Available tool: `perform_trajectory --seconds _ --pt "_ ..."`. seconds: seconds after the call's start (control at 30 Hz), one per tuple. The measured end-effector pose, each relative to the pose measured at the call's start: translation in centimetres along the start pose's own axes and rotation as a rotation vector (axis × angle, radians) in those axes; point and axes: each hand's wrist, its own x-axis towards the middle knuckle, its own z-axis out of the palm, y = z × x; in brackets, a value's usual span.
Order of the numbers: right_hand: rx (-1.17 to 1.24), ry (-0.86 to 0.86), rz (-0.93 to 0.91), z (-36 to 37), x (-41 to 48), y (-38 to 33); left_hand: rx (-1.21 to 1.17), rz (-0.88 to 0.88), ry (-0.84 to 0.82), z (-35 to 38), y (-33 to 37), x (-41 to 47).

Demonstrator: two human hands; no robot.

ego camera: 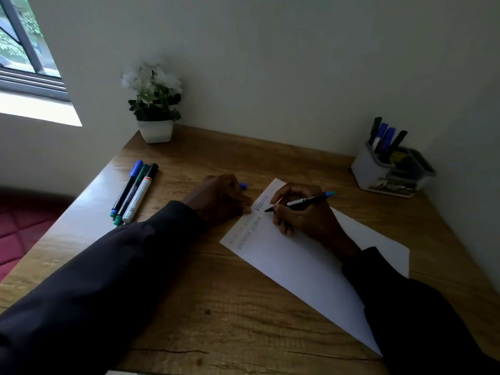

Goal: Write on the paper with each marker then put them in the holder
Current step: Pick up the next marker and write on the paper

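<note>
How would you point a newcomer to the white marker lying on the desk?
Find the potted plant at the far left corner of the desk. In front of it, near the left edge, three markers lie side by side. Take the rightmost, the white marker: it alone has a white barrel, with a black cap and red band; the blue-capped marker and green-capped marker beside it are dark.

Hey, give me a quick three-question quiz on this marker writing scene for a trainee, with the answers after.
1. True or false: the right hand holds a marker with its tip on the paper.
2. How many loose markers lie on the table left of the left hand? A two, B three, C five.
3. Fill in: a blue ___ sticks out of the left hand.
Key: 1 true; 2 B; 3 cap.
</note>
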Motion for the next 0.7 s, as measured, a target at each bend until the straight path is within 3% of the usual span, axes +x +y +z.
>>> perform_trajectory --seconds 0.33,0.7 --pt "-0.043 0.053 -0.029 0.72 -0.22 0.29 0.085 0.067 -0.142 0.08 -0.65 0.56" --pt "-0.036 0.020 0.026 0.68 -0.23 -0.03 0.069 0.113 -0.149 0.00 -0.88 0.44"
